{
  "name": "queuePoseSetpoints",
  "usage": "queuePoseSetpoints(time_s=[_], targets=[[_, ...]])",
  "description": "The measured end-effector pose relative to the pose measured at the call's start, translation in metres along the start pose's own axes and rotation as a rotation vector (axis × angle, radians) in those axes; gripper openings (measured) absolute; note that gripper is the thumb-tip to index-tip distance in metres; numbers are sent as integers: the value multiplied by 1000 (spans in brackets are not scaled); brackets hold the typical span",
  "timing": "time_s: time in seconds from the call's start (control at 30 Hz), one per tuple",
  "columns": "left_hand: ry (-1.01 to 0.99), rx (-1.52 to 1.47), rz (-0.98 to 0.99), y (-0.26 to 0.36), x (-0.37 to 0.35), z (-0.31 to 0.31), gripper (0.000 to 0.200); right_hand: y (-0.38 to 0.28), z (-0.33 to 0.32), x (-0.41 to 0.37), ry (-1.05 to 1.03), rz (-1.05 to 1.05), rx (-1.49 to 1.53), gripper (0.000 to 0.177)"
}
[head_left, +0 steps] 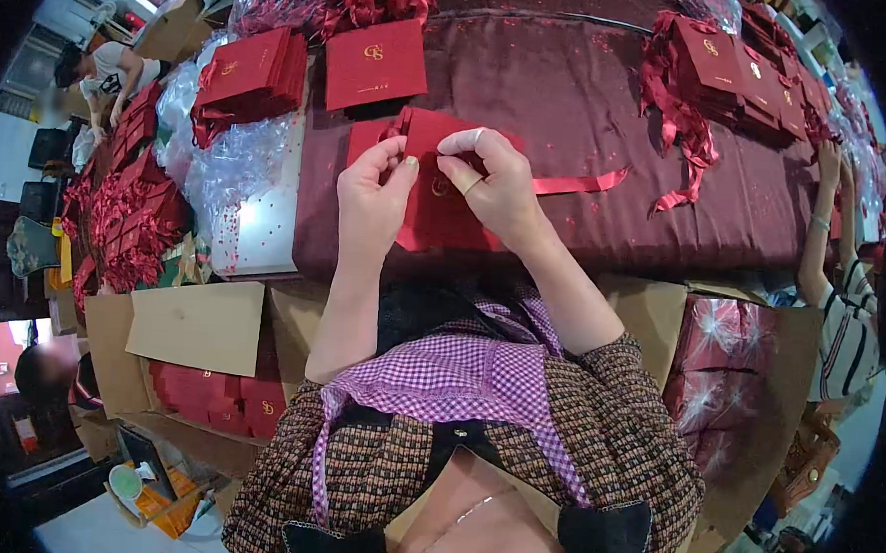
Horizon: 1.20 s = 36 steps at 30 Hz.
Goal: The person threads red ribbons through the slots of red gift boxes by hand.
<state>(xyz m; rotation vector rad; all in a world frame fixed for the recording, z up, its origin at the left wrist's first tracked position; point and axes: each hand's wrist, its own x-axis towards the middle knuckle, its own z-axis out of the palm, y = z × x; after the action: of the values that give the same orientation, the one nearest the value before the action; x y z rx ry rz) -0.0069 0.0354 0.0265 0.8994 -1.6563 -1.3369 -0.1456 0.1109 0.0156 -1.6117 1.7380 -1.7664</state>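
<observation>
Pointing lengthwise forward, red bag (446,212) under left hand (377,188) and right hand (498,184), both pinched.

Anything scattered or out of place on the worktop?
Yes: red specks litter the white surface left of the dark cloth, resembling stray scraps. Tangled ribbon also trails untidily from the right-hand stack of red packets. I see no obvious damage.

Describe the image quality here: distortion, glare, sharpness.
Head view: fisheye curve, black corners; glare on the plastic-wrapped bundles and clear film; gold print on the upper card stack legible only in part; background soft toward the edges.
</observation>
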Motion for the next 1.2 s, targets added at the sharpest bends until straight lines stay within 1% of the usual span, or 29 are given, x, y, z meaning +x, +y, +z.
queuePoseSetpoints(time_s=[0.1, 0.27, 0.4, 0.5, 0.57, 0.6, 0.63, 0.67, 0.7, 0.73, 0.77, 0.8, 0.87, 0.97, 1.1, 1.17, 1.2], targets=[[-25, -8, -18, -2, 0, 0, 22, 2, 2, 2, 24, -57, 19, 15], [-45, -74, -11, 5, -3, 2, 21, -1, 2, 3, 40, -60, -8, 13], [-46, -36, 0, 9, -6, 5, 20, -4, 1, 4, 64, -50, -16, 11], [-34, -24, 42, 11, -8, 7, 20, -6, -1, 6, 68, -72, -33, 10], [-9, 173, 104, 15, -9, 6, 21, -5, -1, 8, 57, -126, -90, 8], [0, 252, 189, 13, -8, 7, 22, -3, -2, 10, 95, -250, -127, 9], [3, 301, 224, 16, -9, 7, 22, -7, -4, 10, 54, -198, -132, 8], [8, 342, 266, 21, -12, 7, 22, -12, -5, 12, 98, -234, -148, 6], [10, 338, 289, 11, -9, 8, 23, 2, -3, 13, -3, -219, -153, 5], [17, 377, 300, 17, -10, 10, 23, -5, -5, 12, 55, -255, -165, 5], [17, 373, 299, 25, -13, 12, 22, -13, -11, 13, -10, -327, -302, 6], [40, 352, 307, 20, -10, 14, 20, -9, -8, 12, 31, -354, -336, 8], [55, 416, 394, 20, -9, 16, 17, -13, -13, 15, -6, -382, -373, 8], [72, 405, 393, 15, -7, 19, 14, -18, -17, 20, -51, -430, -454, 10], [84, 397, 405, 15, -10, 22, 13, -23, -18, 20, -75, -429, -505, 9], [89, 408, 442, 17, -11, 24, 13, -25, -20, 22, -84, -388, -454, 8], [98, 423, 475, 17, -12, 25, 13, -25, -22, 23, -109, -311, -324, 7]])
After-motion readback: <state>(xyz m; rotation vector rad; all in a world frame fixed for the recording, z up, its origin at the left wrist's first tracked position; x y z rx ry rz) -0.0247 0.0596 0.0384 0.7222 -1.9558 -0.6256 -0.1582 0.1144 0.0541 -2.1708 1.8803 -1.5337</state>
